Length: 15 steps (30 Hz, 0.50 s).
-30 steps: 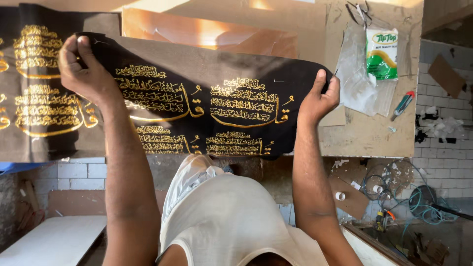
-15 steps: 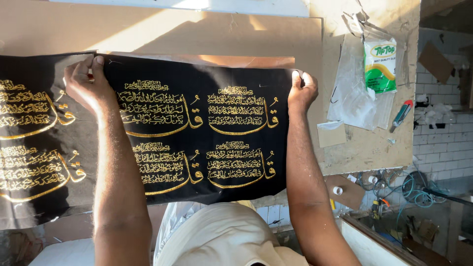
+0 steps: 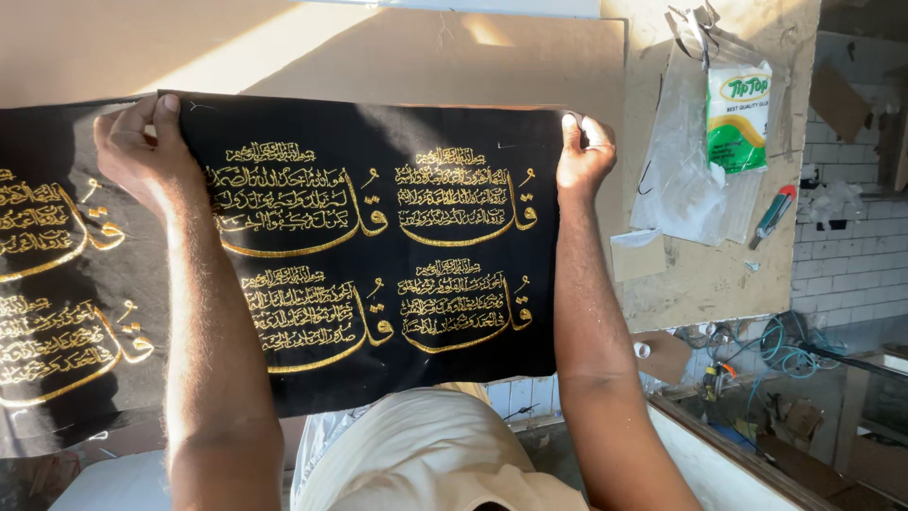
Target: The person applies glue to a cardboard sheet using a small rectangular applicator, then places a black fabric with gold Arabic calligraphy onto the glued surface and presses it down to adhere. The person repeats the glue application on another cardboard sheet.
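**Cloth held up flat against a board**

Cloth (image 3: 378,246) fills most of the view: a long black piece stitched with gold script panels, stretched out in front of a pale brown board (image 3: 397,52) that rises behind its top edge. Four gold panels sit between the two arms, two above and two below; more panels run on to the left of the left arm, where the cloth falls into shade.

Left hand (image 3: 142,151) grips the cloth's top edge, its fingers (image 3: 165,109) curled over the front of the fabric and clenched on it. Right hand (image 3: 584,156) holds the same top edge at the cloth's right corner, fingers pinched shut on the fabric. Both forearms reach up from below the cloth, and a pale shirt (image 3: 426,454) shows beneath its lower edge.

Right of the cloth, clear plastic bags (image 3: 681,180) hang on the board, with a white and green packet (image 3: 738,114) over them. Further right of the cloth a red and green marker (image 3: 774,214) hangs against the board. Below and right of the cloth's lower corner lies a tangle of teal cable (image 3: 785,341) beside a white tiled wall (image 3: 851,274)
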Available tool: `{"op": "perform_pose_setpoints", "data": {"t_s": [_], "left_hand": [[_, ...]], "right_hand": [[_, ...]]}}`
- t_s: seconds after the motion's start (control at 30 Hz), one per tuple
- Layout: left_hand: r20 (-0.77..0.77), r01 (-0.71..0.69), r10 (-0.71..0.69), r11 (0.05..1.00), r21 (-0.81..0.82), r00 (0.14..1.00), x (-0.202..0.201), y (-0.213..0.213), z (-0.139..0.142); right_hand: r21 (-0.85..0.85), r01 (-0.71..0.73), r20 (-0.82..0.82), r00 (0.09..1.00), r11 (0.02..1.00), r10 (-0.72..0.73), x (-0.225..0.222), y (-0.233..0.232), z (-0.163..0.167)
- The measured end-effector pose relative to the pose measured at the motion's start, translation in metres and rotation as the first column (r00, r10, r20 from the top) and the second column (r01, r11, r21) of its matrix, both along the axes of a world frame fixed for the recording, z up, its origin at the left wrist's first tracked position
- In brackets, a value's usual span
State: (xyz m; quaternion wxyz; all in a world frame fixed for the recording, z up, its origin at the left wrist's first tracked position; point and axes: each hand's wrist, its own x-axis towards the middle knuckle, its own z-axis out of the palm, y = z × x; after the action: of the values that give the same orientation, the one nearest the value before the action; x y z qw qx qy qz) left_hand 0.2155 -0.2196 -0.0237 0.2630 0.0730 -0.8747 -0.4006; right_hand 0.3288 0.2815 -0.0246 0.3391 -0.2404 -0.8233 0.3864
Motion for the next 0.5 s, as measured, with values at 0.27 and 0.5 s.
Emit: {"op": "perform_pose_setpoints", "data": {"t_s": [0.27,0.5], "left_hand": [[0.077,-0.023,0.018,0.998,0.062,0.997,-0.006,0.000,-0.002],[-0.002,0.014,-0.014,1.000,0.008,1.000,-0.010,-0.001,-0.006]], "right_hand": [[-0.129,-0.134,-0.098,0.988,0.983,0.122,-0.010,0.002,0.005],[-0.202,-0.140,-0.085,0.989,0.969,0.125,-0.013,0.005,0.001]]}}
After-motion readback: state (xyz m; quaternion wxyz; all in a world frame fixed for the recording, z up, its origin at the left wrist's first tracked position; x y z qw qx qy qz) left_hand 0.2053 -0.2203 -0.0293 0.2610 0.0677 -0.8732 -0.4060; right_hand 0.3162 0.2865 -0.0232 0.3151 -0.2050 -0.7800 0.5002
